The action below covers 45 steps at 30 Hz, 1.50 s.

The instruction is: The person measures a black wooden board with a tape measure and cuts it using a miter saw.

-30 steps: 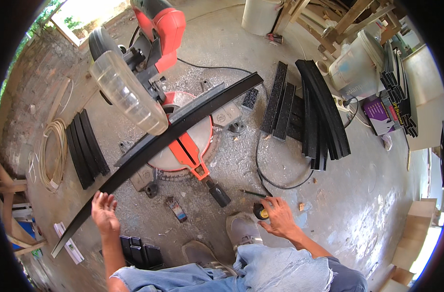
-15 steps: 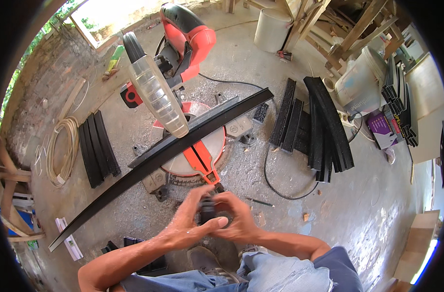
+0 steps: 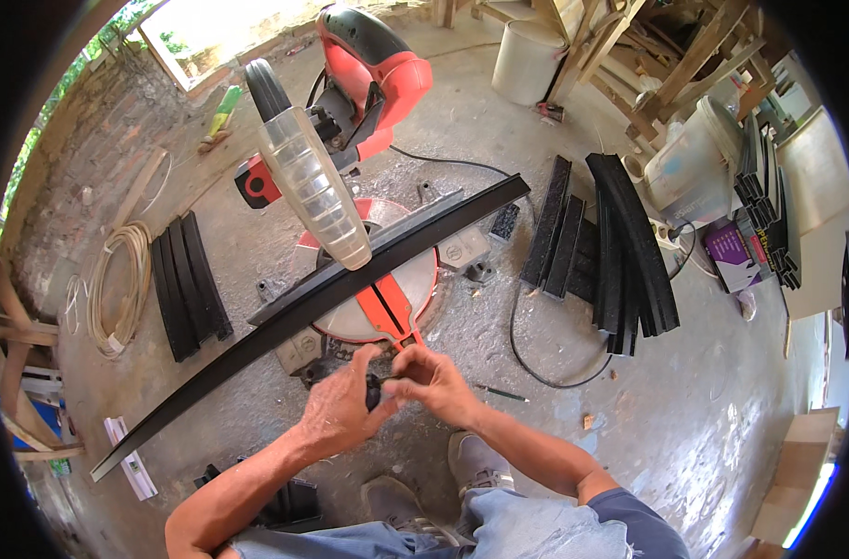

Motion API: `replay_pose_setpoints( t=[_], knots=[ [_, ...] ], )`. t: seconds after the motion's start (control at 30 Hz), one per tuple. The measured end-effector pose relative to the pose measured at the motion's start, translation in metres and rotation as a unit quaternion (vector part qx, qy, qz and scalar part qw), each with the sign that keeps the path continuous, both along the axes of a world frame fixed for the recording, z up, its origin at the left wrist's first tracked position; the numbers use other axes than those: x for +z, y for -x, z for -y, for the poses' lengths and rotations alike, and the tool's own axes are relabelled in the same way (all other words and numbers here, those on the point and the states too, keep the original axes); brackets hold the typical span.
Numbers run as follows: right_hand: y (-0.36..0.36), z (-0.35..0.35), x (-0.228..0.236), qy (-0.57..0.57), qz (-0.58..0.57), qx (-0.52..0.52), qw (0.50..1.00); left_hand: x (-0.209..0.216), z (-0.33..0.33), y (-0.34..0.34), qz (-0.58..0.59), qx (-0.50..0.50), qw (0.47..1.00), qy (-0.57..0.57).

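In front of the mitre saw (image 3: 387, 307), my left hand (image 3: 340, 401) curls its fingers round a small black piece (image 3: 375, 391), mostly hidden by the hand. My right hand (image 3: 440, 384) is beside it, fingers bent inward near the end of the saw's orange table arm (image 3: 407, 337); what they grip, if anything, is hidden. A long black channel-shaped strip (image 3: 415, 230) lies across the saw table, its far end resting toward the lower left. Above it, the saw head with its clear blade guard (image 3: 314, 186) is raised.
Cut black strips lie in a group on the right (image 3: 629, 242) and another on the left (image 3: 190, 284). A coil of pale cable (image 3: 122, 289) is at the far left. The saw's black cord (image 3: 527, 359) loops over the floor, near a pencil-like stick (image 3: 502, 393).
My hands have drawn slightly apart, and the black piece now shows less, close to my left palm. The view has shifted a little, bringing both shoes into sight.
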State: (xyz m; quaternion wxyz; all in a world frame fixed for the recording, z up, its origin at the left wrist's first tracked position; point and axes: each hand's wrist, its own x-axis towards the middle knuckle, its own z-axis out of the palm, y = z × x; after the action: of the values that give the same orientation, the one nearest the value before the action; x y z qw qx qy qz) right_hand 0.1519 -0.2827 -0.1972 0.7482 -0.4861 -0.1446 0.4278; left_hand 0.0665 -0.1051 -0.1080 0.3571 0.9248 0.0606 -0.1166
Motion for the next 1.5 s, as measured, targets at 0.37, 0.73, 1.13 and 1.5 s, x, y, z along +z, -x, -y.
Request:
replay_pose_setpoints(
  t=[0.37, 0.73, 1.13, 1.5],
  knots=[
    [-0.275, 0.062, -0.057, 0.146, 0.085, -0.395, 0.903, -0.062, -0.112, 0.035, 0.1, 0.17, 0.959, -0.206],
    [-0.342, 0.057, -0.089, 0.205, 0.167, -0.417, 0.87, -0.073, -0.117, 0.051, 0.132, 0.231, 0.939, -0.22],
    [-0.317, 0.068, -0.063, 0.267, 0.212, -0.412, 0.845, -0.069, -0.116, 0.047, 0.095, 0.264, 0.936, -0.212],
    [-0.047, 0.144, -0.024, 0.406, 0.474, 0.04, 0.78, -0.062, -0.12, 0.044, 0.057, 0.279, 0.936, -0.204]
  ],
)
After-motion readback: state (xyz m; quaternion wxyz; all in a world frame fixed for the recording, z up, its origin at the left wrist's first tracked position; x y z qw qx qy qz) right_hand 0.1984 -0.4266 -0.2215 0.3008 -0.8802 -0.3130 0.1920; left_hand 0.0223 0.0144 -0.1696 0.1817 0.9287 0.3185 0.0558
